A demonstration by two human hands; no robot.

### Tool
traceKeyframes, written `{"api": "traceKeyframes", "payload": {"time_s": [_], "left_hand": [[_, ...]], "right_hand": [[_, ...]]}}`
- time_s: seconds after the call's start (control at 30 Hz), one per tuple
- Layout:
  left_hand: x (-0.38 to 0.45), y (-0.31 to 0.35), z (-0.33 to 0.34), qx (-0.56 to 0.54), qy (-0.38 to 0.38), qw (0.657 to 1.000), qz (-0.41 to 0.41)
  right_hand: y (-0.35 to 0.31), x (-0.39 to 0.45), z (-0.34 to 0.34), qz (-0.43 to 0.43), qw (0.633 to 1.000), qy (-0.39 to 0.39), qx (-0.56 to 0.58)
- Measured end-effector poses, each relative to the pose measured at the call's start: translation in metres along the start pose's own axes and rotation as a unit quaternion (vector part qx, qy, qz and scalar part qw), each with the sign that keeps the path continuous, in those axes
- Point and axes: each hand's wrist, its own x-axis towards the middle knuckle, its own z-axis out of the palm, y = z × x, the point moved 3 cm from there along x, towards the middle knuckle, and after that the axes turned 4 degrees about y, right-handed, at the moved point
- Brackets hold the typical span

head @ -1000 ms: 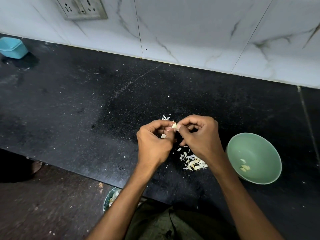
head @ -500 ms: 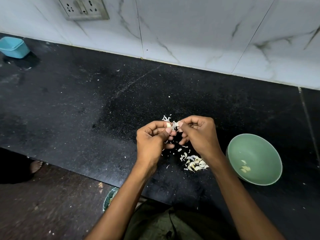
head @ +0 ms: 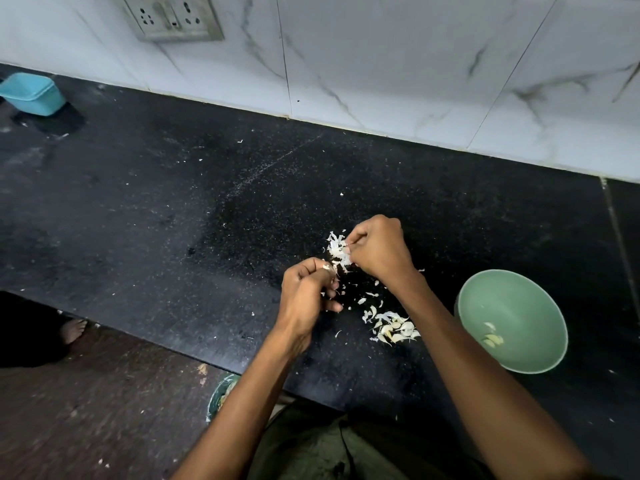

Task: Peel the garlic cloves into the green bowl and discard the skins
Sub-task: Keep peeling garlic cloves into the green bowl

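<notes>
Few peeled cloves [head: 491, 337] are seen in the green bowl [head: 540, 306], which stands near the front edge of the bench [head: 173, 220] toward its right end. In the head view, the left hand [head: 306, 301] is curled, with a small pale piece, seemingly a garlic clove [head: 326, 267], pinched at its fingertips. The right hand [head: 379, 249] is closed on a tuft of white skin [head: 337, 252], held just beside the left hand. Loose skins [head: 393, 329] are heaped on the bench between the hands and the bowl. No unpeeled stock can be made out. Peeling is judged to be under way; discarding the skins is not yet done.
</notes>
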Motion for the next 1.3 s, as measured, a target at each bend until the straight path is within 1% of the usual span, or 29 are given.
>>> {"api": "traceKeyframes", "payload": {"time_s": [0.1,0.23,0.37,0.47,0.57,0.7,0.8,0.9,0.97,1.07,1.13,1.23,1.3], "left_hand": [[0.000,-0.001,-0.001,0.005,-0.009,1.000,0.000],[0.000,-0.002,0.000,0.000,-0.027,1.000,-0.009],[0.000,-0.001,0.001,-0.002,-0.034,0.999,-0.011],[0.001,-0.002,0.001,-0.014,-0.038,0.999,-0.009],[0.002,0.000,0.002,-0.034,-0.053,0.998,0.009],[0.003,0.003,0.004,-0.085,-0.052,0.995,0.025],[0.005,0.003,0.006,-0.116,-0.032,0.993,0.019],[0.006,0.003,0.004,-0.137,-0.006,0.990,0.020],[0.007,0.002,0.003,-0.142,0.015,0.989,0.024],[0.007,0.002,0.002,-0.144,0.040,0.988,0.036],[0.007,0.004,0.002,-0.143,0.045,0.988,0.041],[0.005,0.004,0.004,-0.147,0.034,0.988,0.033],[0.002,0.004,0.007,-0.142,0.020,0.989,0.032]], "right_hand": [[-0.001,0.002,0.003,0.002,0.999,-0.002,-0.034],[0.003,0.001,0.005,0.022,0.998,-0.005,-0.052],[0.002,-0.001,0.005,0.016,0.997,0.008,-0.076],[0.003,-0.002,0.004,0.004,0.997,0.030,-0.067],[0.006,-0.002,0.003,-0.005,0.997,0.026,-0.074],[0.011,-0.005,0.003,-0.013,1.000,0.001,-0.025],[0.012,-0.012,-0.003,-0.011,0.998,0.033,0.061],[0.006,-0.023,-0.013,0.018,0.985,0.066,0.159],[-0.001,-0.035,-0.021,0.025,0.974,0.052,0.217],[-0.013,-0.055,-0.031,0.003,0.948,-0.001,0.317],[-0.019,-0.067,-0.034,-0.031,0.949,-0.004,0.314],[-0.022,-0.076,-0.035,-0.083,0.963,0.050,0.250],[-0.022,-0.078,-0.037,-0.101,0.965,0.087,0.225]]}}
